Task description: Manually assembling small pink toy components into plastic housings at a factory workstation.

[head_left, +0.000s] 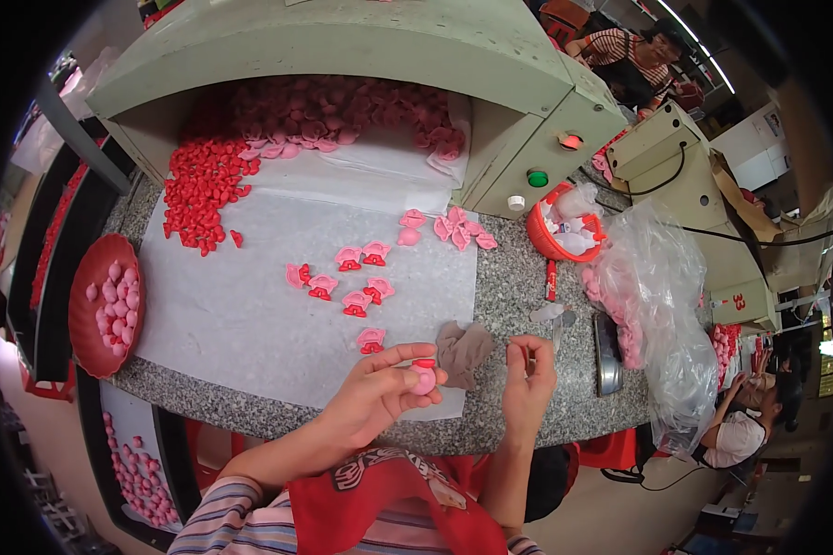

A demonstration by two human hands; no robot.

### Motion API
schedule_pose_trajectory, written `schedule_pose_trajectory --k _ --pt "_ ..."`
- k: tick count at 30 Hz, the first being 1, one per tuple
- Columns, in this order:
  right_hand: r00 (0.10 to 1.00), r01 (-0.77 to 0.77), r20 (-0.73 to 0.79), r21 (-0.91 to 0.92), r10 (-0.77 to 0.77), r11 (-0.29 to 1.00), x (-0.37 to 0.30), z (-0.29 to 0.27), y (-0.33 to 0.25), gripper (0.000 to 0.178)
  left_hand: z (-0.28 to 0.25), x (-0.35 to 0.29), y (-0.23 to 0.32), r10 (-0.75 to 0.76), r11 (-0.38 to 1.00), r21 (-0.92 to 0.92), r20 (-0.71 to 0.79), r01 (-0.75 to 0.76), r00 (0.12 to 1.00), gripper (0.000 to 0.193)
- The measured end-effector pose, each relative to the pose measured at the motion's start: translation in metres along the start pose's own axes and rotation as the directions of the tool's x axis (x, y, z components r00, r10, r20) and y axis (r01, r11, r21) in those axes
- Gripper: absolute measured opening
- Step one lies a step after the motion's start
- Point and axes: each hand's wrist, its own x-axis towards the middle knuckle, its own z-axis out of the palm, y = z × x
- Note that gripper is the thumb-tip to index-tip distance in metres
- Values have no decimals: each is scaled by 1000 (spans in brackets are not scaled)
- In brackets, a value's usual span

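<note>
My left hand pinches a small round pink piece with a red band on top, just over the near edge of a white sheet. To its right, my right hand is closed with thumb and finger pressed together; a speck of red shows at its fingertips, too small to name. A crumpled grey-brown cloth lies between the hands. Beyond my left hand, several pink pieces with red parts attached rest on the sheet, the nearest one close to my fingers.
A pale green machine arches over piles of red pieces and pink pieces. At left stands a red bowl of pink balls. Rightward are an orange basket, a phone and a clear plastic bag. Other people sit farther off.
</note>
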Motion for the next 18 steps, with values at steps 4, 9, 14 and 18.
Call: schedule_pose_trajectory --k 4,9,14,18 --pt "948 -307 143 643 284 702 -6 0 -18 8 -7 5 1 -171 971 -147 134 191 976 32" --pt "906 -365 418 680 72 636 -21 3 -52 13 3 0 3 -92 995 -39 18 92 996 30" --pt "929 -191 369 547 -30 815 -25 11 -64 21 -5 -6 3 11 966 258 63 -27 998 27" --pt "954 -208 299 685 -9 698 -31 22 -61 23 2 -6 1 316 824 446 152 -350 937 30"
